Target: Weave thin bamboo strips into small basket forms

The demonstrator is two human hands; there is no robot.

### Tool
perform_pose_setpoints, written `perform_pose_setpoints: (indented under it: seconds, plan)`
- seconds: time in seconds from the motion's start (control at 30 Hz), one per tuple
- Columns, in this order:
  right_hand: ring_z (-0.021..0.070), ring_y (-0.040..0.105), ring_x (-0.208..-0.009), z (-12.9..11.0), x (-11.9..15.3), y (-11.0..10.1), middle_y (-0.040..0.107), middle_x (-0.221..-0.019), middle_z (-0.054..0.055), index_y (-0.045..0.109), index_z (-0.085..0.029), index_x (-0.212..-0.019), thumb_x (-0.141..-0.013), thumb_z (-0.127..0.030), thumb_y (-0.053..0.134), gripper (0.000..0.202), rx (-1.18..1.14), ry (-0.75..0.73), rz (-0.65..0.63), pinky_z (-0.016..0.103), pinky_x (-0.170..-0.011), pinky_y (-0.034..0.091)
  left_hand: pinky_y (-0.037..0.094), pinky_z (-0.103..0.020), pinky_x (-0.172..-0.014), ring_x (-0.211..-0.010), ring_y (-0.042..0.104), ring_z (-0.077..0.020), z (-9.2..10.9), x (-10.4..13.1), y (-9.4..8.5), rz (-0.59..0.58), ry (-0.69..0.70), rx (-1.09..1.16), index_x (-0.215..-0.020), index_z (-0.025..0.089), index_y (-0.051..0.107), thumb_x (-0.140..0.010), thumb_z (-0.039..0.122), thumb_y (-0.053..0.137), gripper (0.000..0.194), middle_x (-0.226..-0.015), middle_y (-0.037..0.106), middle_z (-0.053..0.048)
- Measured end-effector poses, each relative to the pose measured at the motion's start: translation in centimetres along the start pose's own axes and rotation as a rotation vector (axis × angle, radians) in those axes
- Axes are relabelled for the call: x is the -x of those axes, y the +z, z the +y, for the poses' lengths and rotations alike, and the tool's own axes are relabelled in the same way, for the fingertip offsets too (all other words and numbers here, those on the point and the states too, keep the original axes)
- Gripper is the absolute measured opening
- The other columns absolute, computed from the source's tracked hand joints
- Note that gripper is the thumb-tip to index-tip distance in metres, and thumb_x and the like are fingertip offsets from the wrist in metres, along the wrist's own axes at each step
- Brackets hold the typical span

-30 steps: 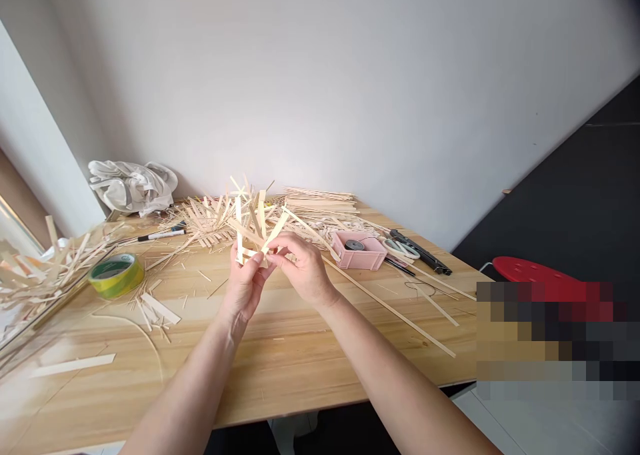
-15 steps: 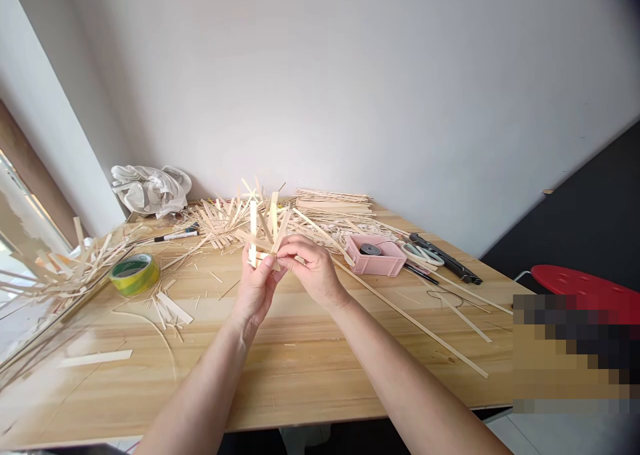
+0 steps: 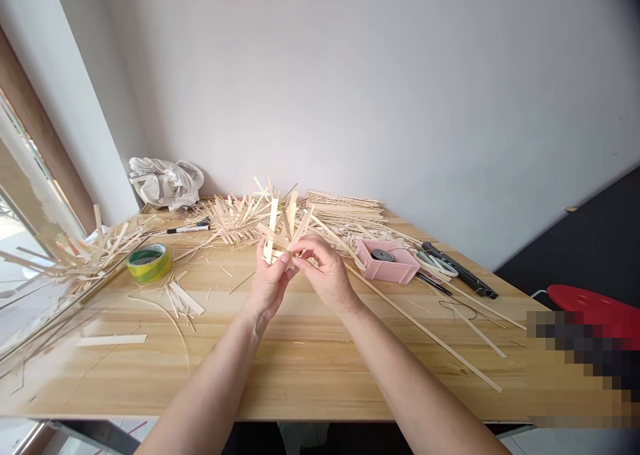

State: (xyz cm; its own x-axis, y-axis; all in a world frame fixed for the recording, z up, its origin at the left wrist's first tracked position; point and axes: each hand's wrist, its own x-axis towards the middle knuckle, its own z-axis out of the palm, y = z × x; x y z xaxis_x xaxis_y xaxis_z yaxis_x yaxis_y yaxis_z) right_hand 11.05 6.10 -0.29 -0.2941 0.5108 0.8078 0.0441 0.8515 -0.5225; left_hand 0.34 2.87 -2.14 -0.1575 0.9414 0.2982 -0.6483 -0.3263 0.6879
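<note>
A small woven piece of pale flat strips (image 3: 273, 232) is held above the table, its loose ends fanning upward. Thumb and fingers of my left hand (image 3: 271, 282) are closed round its lower left side. On the right, my right hand (image 3: 327, 272) pinches the piece near its lower edge, thumb and forefinger close to the left thumb. The two hands meet at the fingertips, and the fingers partly hide the base of the piece. Behind it lies a heap of similar loose strips (image 3: 230, 218).
Yellow-green tape roll (image 3: 149, 264) and strip offcuts (image 3: 186, 297) lie left. A pink basket (image 3: 390, 265) with a dark spool, scissors (image 3: 436, 264) and a black folded tool (image 3: 460, 270) stand right. White crumpled bag (image 3: 167, 182) sits back left; long strips (image 3: 430, 332) cross the right side.
The view has shifted, so the table's things appear slightly farther right. Both hands keep hold of the woven piece, with little visible change in their grip.
</note>
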Motion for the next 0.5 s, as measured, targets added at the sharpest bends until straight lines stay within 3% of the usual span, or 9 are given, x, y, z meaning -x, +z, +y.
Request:
perform_pose_setpoints:
  seconds: [0.23, 0.37, 0.5]
  plan:
    - [0.014, 0.055, -0.081, -0.2, -0.3, 0.1, 0.057, -0.087, 0.002, 0.058, -0.021, -0.082, -0.074, -0.008, 0.053, 0.015, -0.026, 0.029, -0.03, 0.027, -0.068, 0.047, 0.044, -0.033, -0.087, -0.093, 0.059, -0.0141, 0.0, -0.2, -0.1, 0.006, 0.006, 0.022, -0.111, 0.027, 0.045, -0.069, 0.022, 0.069, 0.049, -0.104, 0.059, -0.001]
    - [0.0132, 0.056, -0.079, -0.2, -0.6, -0.2, 0.057, -0.085, 0.001, 0.055, -0.021, -0.084, -0.074, -0.01, 0.053, 0.015, -0.052, 0.1, -0.031, 0.027, -0.07, 0.049, 0.046, -0.035, -0.088, -0.099, 0.057, -0.0162, 0.0, -0.3, -0.2, -0.006, 0.013, 0.018, -0.11, 0.028, 0.049, -0.069, 0.024, 0.068, 0.046, -0.109, 0.059, -0.001]
    - [0.0123, 0.057, -0.077, -0.5, -1.3, -0.9, 0.059, -0.082, -0.001, 0.056, -0.022, -0.086, -0.075, -0.009, 0.051, 0.018, -0.033, 0.078, -0.092, 0.026, -0.07, 0.049, 0.046, -0.033, -0.089, -0.106, 0.055, -0.0175, 0.1, -0.5, -0.3, 0.003, 0.01, 0.0, -0.111, 0.028, 0.05, -0.069, 0.026, 0.069, 0.047, -0.11, 0.061, -0.001]
